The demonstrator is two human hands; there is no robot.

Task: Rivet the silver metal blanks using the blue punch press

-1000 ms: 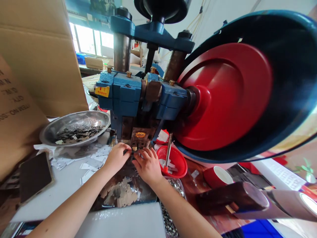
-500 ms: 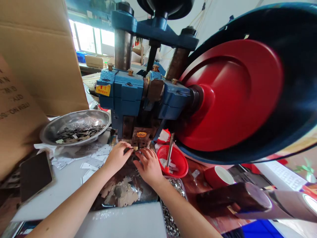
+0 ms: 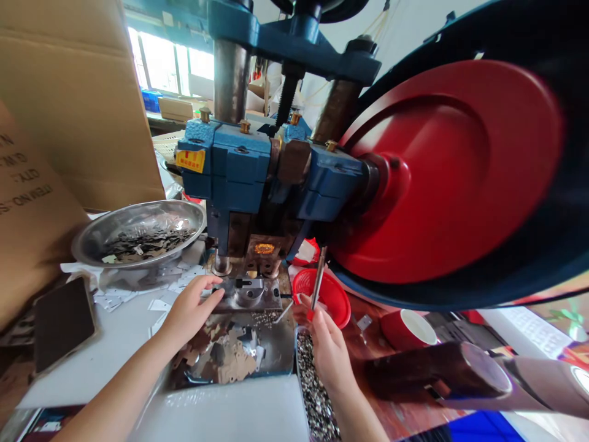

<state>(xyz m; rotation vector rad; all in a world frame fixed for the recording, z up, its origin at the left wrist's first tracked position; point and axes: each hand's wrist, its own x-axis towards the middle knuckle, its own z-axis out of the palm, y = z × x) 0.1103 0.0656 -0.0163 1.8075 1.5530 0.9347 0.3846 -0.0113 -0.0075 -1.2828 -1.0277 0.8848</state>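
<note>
My left hand (image 3: 191,310) is at the left side of the steel die (image 3: 248,296), thumb and fingers apart and nothing visible between them. The die lies bare under the ram of a blue press (image 3: 242,178). To the right, my right hand (image 3: 332,347) has its fingers closed around the red-tipped end of a metal lever (image 3: 318,279), in front of a red basket (image 3: 340,301). Flat metal plates (image 3: 234,362) lie piled on a dark tray below the die. A thin bent rod (image 3: 284,312) sticks out beside the die.
A large red flywheel (image 3: 442,172) fills the right side. At left stand a steel bowl (image 3: 83,245) of thin metal pieces, a phone-like dark slab (image 3: 63,325) and a cardboard box (image 3: 73,110). Small metal bits (image 3: 315,387) fill a bin; a red cup (image 3: 396,328) stands right.
Both hands have parted from the die. The left drew back to the left and opened; the right moved right and took hold of the lever's red end. The die is now exposed.
</note>
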